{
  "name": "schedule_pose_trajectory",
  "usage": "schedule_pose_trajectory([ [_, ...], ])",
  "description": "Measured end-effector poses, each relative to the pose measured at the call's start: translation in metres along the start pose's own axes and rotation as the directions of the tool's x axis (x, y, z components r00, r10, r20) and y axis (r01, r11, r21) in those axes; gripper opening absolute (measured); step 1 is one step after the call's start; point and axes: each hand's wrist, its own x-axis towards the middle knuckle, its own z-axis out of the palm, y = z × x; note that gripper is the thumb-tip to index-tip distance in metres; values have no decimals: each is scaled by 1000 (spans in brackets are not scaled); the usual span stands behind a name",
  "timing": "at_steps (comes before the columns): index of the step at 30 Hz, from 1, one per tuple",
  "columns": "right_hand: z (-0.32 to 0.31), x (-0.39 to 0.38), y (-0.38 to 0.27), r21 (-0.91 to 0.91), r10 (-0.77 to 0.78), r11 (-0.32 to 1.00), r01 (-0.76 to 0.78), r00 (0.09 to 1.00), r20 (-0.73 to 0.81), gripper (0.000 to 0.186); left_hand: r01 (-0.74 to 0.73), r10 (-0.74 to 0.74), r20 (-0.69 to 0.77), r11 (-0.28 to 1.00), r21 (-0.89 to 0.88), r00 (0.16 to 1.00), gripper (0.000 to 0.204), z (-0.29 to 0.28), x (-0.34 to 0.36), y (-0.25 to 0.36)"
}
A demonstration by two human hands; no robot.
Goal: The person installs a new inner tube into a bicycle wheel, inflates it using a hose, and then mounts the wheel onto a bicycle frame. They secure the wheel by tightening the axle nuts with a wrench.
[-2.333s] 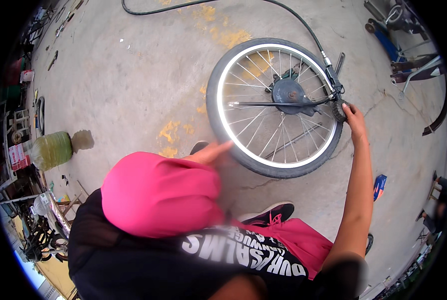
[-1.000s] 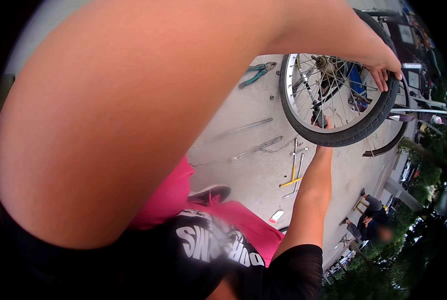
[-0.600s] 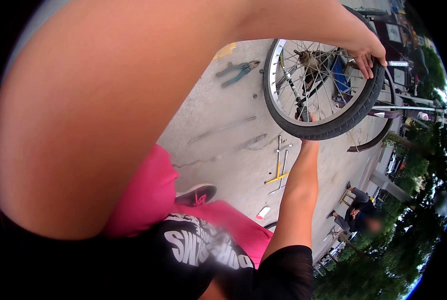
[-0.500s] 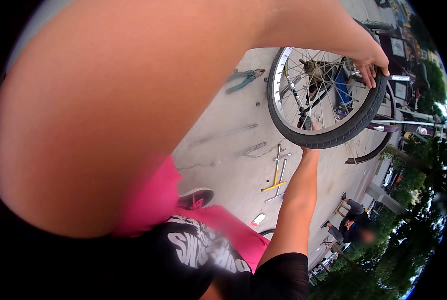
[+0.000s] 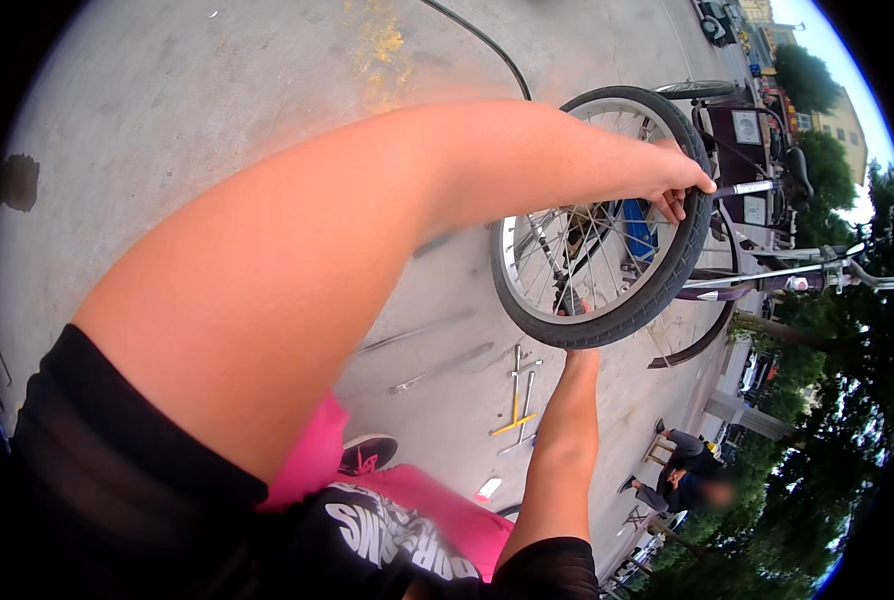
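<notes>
To my right, the wheel (image 5: 627,325) stands tilted, my left hand (image 5: 679,182) gripping its right edge, my right hand (image 5: 585,308) holding the inflator (image 5: 567,299) behind it.

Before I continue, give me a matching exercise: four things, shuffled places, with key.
1. Left hand
2. Right hand
3. Yellow-handled metal T-wrench
4. Black hose

A. Below the silver-rimmed spoked wheel, lying on concrete
B. Curled over the black tyre
C. Running off the picture's top edge
D. Partly seen through the wheel

Pairs: 1-B, 2-D, 3-A, 4-C
</notes>
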Motion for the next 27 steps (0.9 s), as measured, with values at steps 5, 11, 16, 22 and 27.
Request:
schedule_pose_trajectory([
  [5, 7, -7, -1, -7, 33, 999, -32, 999, 32, 40, -230, 206, -296, 972, -48, 933, 45, 24, -12, -40],
  [11, -3, -15, 14, -10, 85, 996, -85, 995, 44, 41, -208, 203, -227, 978, 2, 952, 53, 36, -25, -50],
  [16, -5, -15, 20, -27, 127, 992, -126, 989, 76, 41, -140, 164, -247, 984, 114, 955, 48, 45, -36, -49],
  [22, 18, -32, 41, 51, 124, 991, -127, 991, 57, 38, -151, 179, -145, 971, 186, 973, 45, 28, -56, -53],
  [27, 28, -63, 51, 23, 57, 998, -57, 998, 38, 28, -73, 63, 107, 993, 90, 992, 51, 1, -108, -49],
])
